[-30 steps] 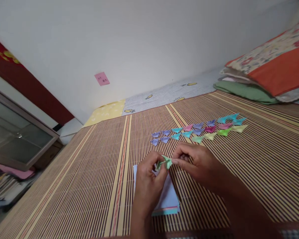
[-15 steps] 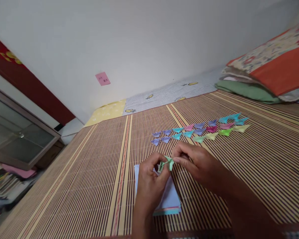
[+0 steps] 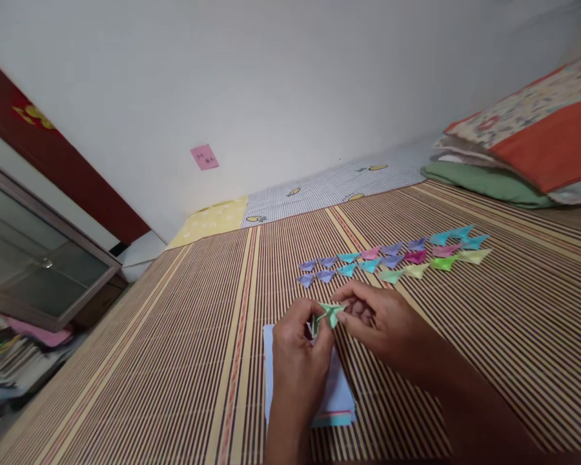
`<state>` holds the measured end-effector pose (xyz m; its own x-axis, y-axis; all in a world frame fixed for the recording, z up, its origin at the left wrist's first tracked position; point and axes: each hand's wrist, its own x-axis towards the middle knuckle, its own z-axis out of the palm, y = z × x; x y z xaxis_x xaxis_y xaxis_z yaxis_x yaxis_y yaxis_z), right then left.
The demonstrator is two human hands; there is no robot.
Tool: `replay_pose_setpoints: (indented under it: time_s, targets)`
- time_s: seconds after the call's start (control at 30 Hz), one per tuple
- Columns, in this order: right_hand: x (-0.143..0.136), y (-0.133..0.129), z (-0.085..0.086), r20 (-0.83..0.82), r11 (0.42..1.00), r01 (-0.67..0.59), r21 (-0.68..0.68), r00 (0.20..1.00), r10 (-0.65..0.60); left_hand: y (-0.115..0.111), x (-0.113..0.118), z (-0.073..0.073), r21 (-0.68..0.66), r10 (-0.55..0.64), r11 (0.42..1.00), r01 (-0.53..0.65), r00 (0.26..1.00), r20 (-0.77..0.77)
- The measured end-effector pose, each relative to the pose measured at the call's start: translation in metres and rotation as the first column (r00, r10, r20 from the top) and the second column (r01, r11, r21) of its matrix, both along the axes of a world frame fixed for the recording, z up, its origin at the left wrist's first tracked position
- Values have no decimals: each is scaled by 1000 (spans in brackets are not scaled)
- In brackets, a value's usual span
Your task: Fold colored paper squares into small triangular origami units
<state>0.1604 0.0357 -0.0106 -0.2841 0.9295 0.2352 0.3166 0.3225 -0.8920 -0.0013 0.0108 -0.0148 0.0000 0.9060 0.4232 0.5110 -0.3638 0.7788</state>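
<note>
Green paper [image 3: 334, 313] is partly hidden, pinched by left hand [image 3: 297, 349]; whether right hand [image 3: 387, 316] grips is unclear.

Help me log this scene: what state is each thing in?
Pale green folded paper piece: pinched in left hand
Right hand: at its tip, contact unclear
Small multicoloured folded paper shapes: laid in rows
Rectangular paper stack: flat, partly hidden
Pink paper note: on white wall
Framed glass door: whether shut unclear

Folded paper piece [image 3: 334, 313]: light green, creased, pointed. Pinched in the left hand [image 3: 297, 349]; one tip at the right hand's [image 3: 387, 321] fingertips, contact unclear.
</note>
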Motion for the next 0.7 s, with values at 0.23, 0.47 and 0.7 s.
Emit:
replay_pose_setpoints:
  time_s: [0.23,0.47,0.7]
  targets:
    - [-11,-3,4,68,993,102,63,992,-106,-2,4,-1,-5,61,998,-61,998,13]
    - [-19,-6,3,153,963,237,130,955,-256,-3,5,2,48,73,996,-72,997,-12]
    - [-24,-4,-2,185,938,288,196,928,-323,-4,4,2,72,102,992,-101,995,-7]
